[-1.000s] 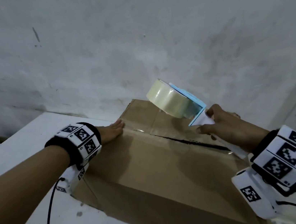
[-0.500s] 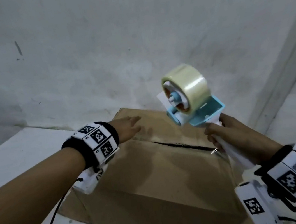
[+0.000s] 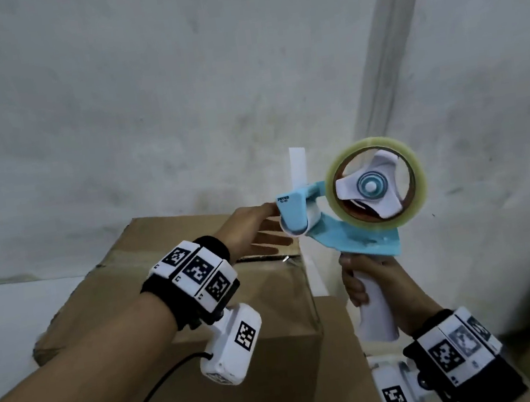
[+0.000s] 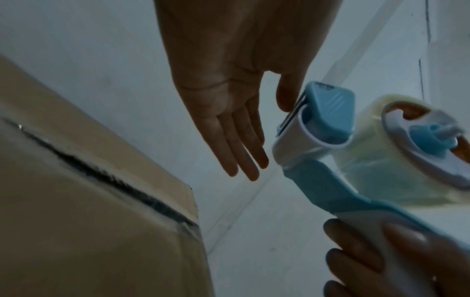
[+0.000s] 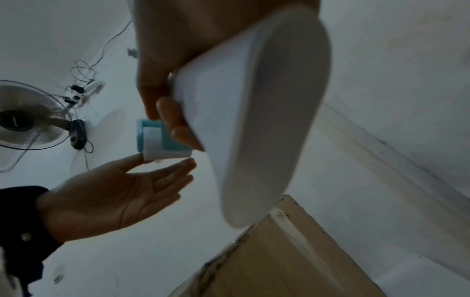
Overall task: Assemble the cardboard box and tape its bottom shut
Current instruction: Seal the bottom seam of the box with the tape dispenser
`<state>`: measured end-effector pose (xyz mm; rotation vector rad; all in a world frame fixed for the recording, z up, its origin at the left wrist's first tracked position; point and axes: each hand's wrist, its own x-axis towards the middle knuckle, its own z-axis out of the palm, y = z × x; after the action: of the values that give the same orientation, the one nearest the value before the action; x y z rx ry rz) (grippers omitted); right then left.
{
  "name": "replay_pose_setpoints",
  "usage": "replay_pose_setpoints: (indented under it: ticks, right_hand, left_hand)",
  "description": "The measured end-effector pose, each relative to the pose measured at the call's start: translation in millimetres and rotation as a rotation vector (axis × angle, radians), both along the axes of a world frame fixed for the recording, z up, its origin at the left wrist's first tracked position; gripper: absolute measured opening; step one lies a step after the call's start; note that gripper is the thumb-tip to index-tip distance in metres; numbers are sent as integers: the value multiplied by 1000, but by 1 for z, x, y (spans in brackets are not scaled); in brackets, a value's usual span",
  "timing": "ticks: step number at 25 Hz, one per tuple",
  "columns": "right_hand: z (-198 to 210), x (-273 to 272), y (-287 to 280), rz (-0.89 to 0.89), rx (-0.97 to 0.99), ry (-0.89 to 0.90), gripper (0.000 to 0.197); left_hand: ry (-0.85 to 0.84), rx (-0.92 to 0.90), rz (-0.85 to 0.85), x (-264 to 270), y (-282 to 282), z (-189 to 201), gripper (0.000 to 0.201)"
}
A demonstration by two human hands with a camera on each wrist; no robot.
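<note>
A: Box position?

B: Cardboard box sits on the white surface against the grey wall. Flaps are folded down on top; the seam between them shows as a dark open gap in the left wrist view. Cannot tell how much of it carries tape.

A: Right hand?

B: Right hand is off the box's right end, fingers clamped round the white handle of the tape dispenser. Dispenser is held upright in the air above the box's right edge, not touching the cardboard. Blue frame, clear tape roll on a white hub, roll facing the head camera.

A: Left hand?

B: Left hand is raised over the box top, palm down, fingers straight and close together, holding nothing. Thumb reaches to the dispenser's front end by the blue cutter guard; it looks to be touching there, though the contact is not sharp. The other fingertips sit just beside the white roller housing.

A: Anything else?

B: Marker bands on both wrists. In the right wrist view, a fan and some wiring on the far wall.
</note>
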<state>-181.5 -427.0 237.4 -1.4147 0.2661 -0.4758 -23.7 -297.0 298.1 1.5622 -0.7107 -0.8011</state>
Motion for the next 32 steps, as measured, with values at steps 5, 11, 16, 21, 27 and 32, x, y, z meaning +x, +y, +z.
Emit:
replay_pose_setpoints:
  ticks: [5, 11, 16, 21, 27, 32]
  right_hand:
    - [-10, -42, 16, 133, 16, -98, 39]
    - [-14, -73, 39, 160, 48, -91, 22]
    - [-15, -87, 63, 110, 28, -94, 17]
    - [-11, -78, 94, -29, -145, -103, 21]
    - [-9, -56, 147, -215, -205, -98, 30]
    - [-14, -35, 187, -395, -157, -64, 15]
  left_hand:
    - [31, -8, -104, -42, 19, -5, 36]
    - [237, 48, -221, -77, 52, -23, 25]
    - [269, -46, -139, -76, 72, -27, 11]
    - [226, 14, -121, -66, 81, -14, 14]
    - [-87, 42, -29, -41, 89, -3, 28]
    - [-469, 129, 1, -15, 93, -10, 37]
